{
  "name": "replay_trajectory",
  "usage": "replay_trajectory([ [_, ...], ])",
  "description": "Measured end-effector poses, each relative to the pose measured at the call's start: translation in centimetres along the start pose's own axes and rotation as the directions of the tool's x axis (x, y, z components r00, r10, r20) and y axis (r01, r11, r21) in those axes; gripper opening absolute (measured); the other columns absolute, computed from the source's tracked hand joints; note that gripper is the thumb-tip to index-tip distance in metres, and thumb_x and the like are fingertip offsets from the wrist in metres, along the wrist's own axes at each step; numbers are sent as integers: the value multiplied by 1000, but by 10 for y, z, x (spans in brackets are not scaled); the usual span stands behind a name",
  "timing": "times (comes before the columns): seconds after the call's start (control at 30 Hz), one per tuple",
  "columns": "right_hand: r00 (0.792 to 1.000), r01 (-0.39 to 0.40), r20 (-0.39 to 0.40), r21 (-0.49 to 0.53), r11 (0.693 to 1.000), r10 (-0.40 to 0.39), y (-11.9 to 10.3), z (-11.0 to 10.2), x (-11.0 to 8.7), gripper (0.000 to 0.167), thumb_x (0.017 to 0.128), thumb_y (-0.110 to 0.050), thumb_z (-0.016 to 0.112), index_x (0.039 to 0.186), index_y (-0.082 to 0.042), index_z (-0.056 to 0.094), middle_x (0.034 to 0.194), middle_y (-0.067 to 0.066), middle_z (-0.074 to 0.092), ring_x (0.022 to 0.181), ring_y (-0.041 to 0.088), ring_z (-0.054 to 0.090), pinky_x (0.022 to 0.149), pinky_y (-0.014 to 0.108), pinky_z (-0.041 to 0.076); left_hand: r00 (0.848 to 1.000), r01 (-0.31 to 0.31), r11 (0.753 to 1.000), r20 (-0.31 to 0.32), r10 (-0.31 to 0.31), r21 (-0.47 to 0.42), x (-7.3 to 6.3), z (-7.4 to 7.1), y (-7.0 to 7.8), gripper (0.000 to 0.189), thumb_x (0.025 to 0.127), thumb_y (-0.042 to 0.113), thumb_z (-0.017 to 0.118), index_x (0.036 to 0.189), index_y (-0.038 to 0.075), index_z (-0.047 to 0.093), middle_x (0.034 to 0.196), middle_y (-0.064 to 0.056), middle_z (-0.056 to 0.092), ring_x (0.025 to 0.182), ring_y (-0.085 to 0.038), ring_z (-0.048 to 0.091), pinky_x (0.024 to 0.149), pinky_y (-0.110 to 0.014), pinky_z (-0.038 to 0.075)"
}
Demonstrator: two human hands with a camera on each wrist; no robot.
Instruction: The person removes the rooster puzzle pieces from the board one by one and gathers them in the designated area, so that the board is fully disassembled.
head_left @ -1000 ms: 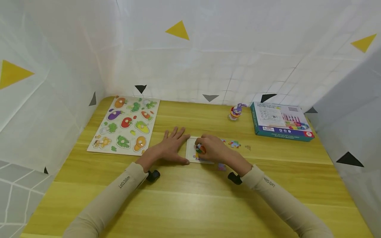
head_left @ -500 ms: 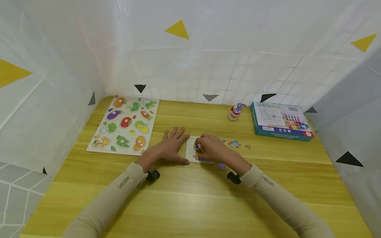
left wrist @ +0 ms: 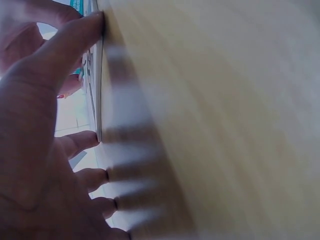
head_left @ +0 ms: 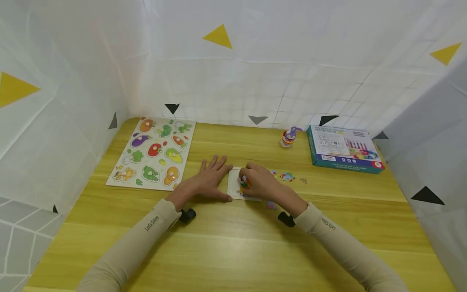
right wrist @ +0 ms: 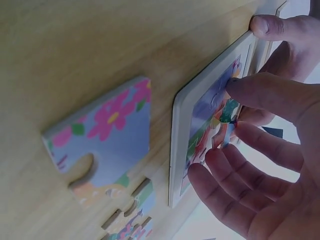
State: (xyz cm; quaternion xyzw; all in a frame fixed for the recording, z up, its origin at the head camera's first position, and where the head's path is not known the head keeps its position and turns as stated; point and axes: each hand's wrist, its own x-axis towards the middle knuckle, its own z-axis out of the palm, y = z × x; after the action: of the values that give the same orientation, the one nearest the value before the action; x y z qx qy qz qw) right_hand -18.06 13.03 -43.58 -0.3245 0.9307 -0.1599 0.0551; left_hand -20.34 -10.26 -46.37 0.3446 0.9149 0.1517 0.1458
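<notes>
A small white-rimmed jigsaw tray (head_left: 234, 184) lies flat on the table in the head view. My left hand (head_left: 209, 182) rests at its left side, fingers spread, with the thumb and index fingertips touching the tray's edge. Over the tray is my right hand (head_left: 262, 182), fingers bent, pinching a colourful puzzle piece (head_left: 245, 182) with a dark green part. In the right wrist view, coloured pieces (right wrist: 202, 112) fill part of the tray, and the pinched piece is partly hidden by the fingers. A loose piece with pink flowers (right wrist: 120, 117) lies on the wood beside the tray.
More loose jigsaw pieces (head_left: 287, 177) lie right of the tray. A vegetable peg puzzle board (head_left: 160, 163) lies at the left. Towards the back stand a purple rabbit toy (head_left: 290, 137) and a flat teal box (head_left: 344, 149). White sheeting (head_left: 233, 81) encloses the table's back and sides.
Both hands keep their places at the tray. My right hand still pinches the puzzle piece, with no clear shift visible.
</notes>
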Motion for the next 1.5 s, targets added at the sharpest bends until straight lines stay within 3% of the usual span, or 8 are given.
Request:
replay_trajectory([
  [0.63, 1000, 18, -24, -29, 999, -19, -3, 0, -3, 40, 79, -18, 87, 107, -3, 63, 96, 5, 53, 71, 14, 49, 62, 29, 45, 1000, 5, 1000, 7, -5, -1, 0, 2, 0, 110, 79, 70, 71, 161, 16, 21, 166, -17, 0, 150, -43, -6, 112, -69, 0],
  [1.17, 993, 91, -76, -19, 996, -92, -1, 4, -4, 38, 80, -17, 87, 109, -4, 66, 101, 9, 57, 72, 13, 49, 62, 28, 45, 1000, 2, 1000, 3, -2, -4, 0, 3, -3, 111, 78, 71, 71, 161, 16, 21, 166, -18, -1, 150, -43, -6, 112, -70, 0],
  [1.5, 990, 107, -96, -23, 994, -108, 0, -8, -15, 37, 79, -16, 86, 109, -3, 70, 100, 9, 59, 73, 12, 53, 63, 27, 48, 1000, 6, 1000, 1, -6, 7, 0, 3, -1, 111, 78, 71, 70, 161, 17, 21, 166, -16, -1, 150, -42, -6, 112, -69, -1],
])
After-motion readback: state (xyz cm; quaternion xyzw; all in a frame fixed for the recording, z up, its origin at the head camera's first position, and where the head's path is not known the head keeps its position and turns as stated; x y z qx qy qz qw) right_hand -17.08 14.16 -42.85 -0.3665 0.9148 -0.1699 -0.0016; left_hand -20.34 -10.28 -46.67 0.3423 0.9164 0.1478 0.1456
